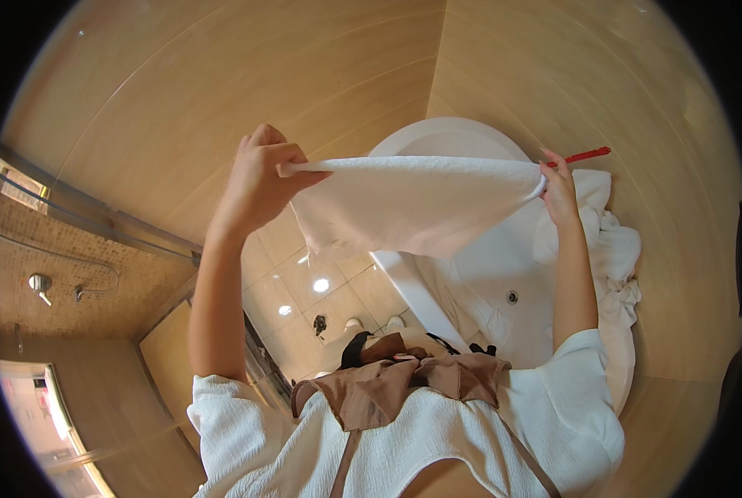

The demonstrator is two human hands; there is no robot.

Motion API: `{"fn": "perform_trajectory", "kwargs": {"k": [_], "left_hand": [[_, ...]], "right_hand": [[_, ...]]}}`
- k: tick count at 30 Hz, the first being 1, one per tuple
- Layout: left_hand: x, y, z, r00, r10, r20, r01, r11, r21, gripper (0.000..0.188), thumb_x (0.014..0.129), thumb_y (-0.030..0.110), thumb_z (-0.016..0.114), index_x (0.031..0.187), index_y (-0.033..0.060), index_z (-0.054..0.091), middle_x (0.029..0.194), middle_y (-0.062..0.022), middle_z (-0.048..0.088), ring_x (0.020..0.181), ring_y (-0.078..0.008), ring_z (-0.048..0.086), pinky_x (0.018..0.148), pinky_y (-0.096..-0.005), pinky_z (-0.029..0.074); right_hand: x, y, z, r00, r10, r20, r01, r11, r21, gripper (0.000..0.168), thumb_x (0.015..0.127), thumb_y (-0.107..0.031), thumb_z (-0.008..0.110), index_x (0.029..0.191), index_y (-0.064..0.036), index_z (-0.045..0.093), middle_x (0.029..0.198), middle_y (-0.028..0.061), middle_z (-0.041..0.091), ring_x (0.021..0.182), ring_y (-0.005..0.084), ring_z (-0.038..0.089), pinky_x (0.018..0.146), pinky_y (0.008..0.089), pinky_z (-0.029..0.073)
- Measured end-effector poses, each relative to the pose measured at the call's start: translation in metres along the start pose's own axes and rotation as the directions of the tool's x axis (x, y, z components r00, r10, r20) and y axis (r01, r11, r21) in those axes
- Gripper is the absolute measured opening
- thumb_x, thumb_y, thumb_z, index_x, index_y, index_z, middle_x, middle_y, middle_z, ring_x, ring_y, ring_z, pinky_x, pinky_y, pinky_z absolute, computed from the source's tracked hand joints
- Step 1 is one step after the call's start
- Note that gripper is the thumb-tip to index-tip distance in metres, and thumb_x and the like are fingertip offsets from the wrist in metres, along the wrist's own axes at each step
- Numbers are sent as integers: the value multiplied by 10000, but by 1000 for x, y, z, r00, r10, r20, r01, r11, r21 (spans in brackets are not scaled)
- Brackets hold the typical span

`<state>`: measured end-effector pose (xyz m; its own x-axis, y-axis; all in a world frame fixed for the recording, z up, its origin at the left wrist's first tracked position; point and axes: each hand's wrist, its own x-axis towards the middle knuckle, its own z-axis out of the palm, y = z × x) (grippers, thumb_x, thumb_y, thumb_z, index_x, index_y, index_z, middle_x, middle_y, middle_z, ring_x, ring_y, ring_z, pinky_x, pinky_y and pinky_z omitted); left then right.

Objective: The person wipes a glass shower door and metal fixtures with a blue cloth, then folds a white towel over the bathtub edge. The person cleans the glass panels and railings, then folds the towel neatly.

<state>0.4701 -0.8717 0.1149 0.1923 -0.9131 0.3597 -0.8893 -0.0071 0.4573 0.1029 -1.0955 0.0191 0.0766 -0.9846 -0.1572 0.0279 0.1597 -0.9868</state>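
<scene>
A white towel [402, 205] is stretched between my two hands above a white bathtub [396, 283]. My left hand [262, 177] pinches one upper corner between thumb and fingers. At the opposite upper corner, my right hand [559, 190] grips the cloth. A thin red stick-like object [585, 154] extends to the right from behind my right fingers; what it is and whether I hold it cannot be told. The towel's top edge runs nearly straight, while its body hangs down and hides part of the tub and floor.
Crumpled white cloths [617, 246] lie along the tub's right rim. More pale fabric [470, 299] rests inside the tub, left of the drain [512, 297]. A small dark object [320, 325] is on the tiled floor [339, 305]. A shower mixer [39, 283] shows at the left.
</scene>
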Motion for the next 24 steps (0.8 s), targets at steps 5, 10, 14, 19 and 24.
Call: {"fn": "perform_trajectory", "kwargs": {"k": [5, 10, 14, 19, 24], "left_hand": [[3, 28, 39, 994, 46, 101, -22, 974, -225, 236, 684, 180, 770, 714, -2, 623, 788, -72, 467, 711, -190, 471, 608, -303, 406], [13, 46, 60, 957, 254, 142, -190, 914, -358, 222, 723, 186, 733, 737, -4, 619, 766, -81, 471, 657, -195, 464, 587, -294, 396], [16, 55, 57, 956, 204, 209, -110, 914, -390, 206, 729, 157, 731, 844, 25, 621, 810, -64, 491, 750, -183, 507, 652, -291, 424], [-12, 6, 72, 997, -28, 77, 74, 693, -717, 603, 650, 200, 802, 1132, 45, 474, 1026, -63, 519, 1005, -174, 504, 895, -332, 415], [-82, -48, 132, 992, -116, 55, 118, 658, -744, 755, 551, 296, 863, 1102, 17, 429, 1017, -113, 523, 1015, -225, 513, 893, -354, 423]], "right_hand": [[11, 27, 7, 761, -616, 203, 573, 491, -656, 404, 790, -210, 639, 1144, -47, 534, 1116, 133, 575, 1028, 261, 551, 869, 377, 431], [-91, -17, 123, 284, -535, 796, 937, 332, -111, 455, 768, -246, 687, 1147, -41, 540, 1070, 102, 585, 922, 235, 555, 880, 316, 426], [-108, -25, 149, 603, 223, 766, 405, 742, -535, 357, 845, -282, 623, 1125, -66, 569, 962, 39, 613, 875, 154, 556, 840, 279, 421], [-107, -16, 139, 546, -118, 830, 169, 985, 29, 321, 892, -208, 541, 1160, -33, 559, 1056, 41, 600, 984, 110, 536, 853, 273, 417], [-99, -26, 126, 587, -128, 800, -157, 951, 267, 398, 883, -180, 523, 1241, -17, 463, 1152, 76, 558, 1059, 170, 530, 917, 320, 404]]}}
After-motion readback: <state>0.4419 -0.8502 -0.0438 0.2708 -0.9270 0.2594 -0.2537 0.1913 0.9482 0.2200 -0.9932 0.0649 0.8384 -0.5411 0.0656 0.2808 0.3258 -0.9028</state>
